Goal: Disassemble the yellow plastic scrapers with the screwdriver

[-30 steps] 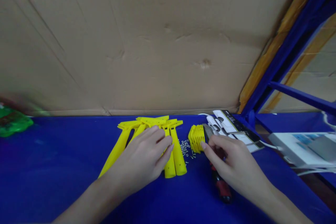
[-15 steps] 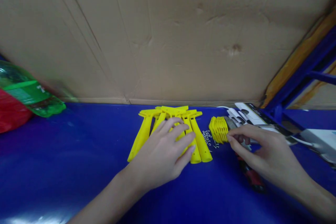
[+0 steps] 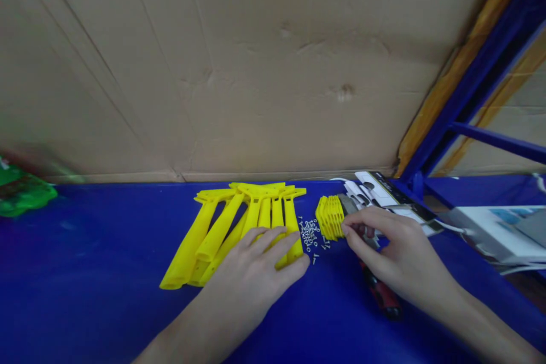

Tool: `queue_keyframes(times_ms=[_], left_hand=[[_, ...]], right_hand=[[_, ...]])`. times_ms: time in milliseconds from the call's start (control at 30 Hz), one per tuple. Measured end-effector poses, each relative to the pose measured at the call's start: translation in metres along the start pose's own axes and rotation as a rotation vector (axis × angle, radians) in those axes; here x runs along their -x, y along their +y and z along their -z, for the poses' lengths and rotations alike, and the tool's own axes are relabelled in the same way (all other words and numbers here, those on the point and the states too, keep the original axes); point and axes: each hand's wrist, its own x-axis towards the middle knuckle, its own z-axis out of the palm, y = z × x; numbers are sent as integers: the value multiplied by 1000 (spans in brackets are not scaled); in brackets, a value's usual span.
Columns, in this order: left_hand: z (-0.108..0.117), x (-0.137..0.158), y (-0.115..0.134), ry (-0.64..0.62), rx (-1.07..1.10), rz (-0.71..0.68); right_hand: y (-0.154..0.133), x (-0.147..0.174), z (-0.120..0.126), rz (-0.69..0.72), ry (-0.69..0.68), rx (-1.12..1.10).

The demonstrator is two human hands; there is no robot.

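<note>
My left hand (image 3: 260, 273) lies over the near ends of several yellow plastic handles (image 3: 222, 227), its fingers stretched out and slightly bent. The handles have flat wide heads and hollow round ends, and are bunched side by side, some overlapping. Beside the stack of thin yellow plates (image 3: 330, 217), my right hand (image 3: 396, 244) has thumb and forefinger pinched together; what is between them, if anything, cannot be made out. Small screws and nuts (image 3: 309, 234) are scattered between the handles and the stack. Partly under my right hand is a tool with a red and black grip (image 3: 384, 296).
A cardboard sheet (image 3: 256, 68) stands behind the blue table (image 3: 106, 250). White-and-black packaging (image 3: 377, 190) lies at the back right, near a blue metal frame (image 3: 464, 96). A white box with a cable (image 3: 499, 230) sits at the right, a green bottle (image 3: 25, 190) at the far left.
The view has turned to the right, so things sit further left. My left hand has drawn back towards the near ends of the handles, uncovering more of them. My right hand stays by the stack.
</note>
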Motion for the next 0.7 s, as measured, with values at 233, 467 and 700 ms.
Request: queue_keyframes(times_ms=[233, 467, 700], left_hand=[[3, 2, -2, 24, -17, -20], [5, 2, -2, 83, 32, 24], [11, 7, -19, 238, 17, 197]], right_hand=[[1, 0, 0, -8, -11, -12], [-1, -1, -1, -85, -14, -119], [-1, 0, 0, -187, -51, -223]])
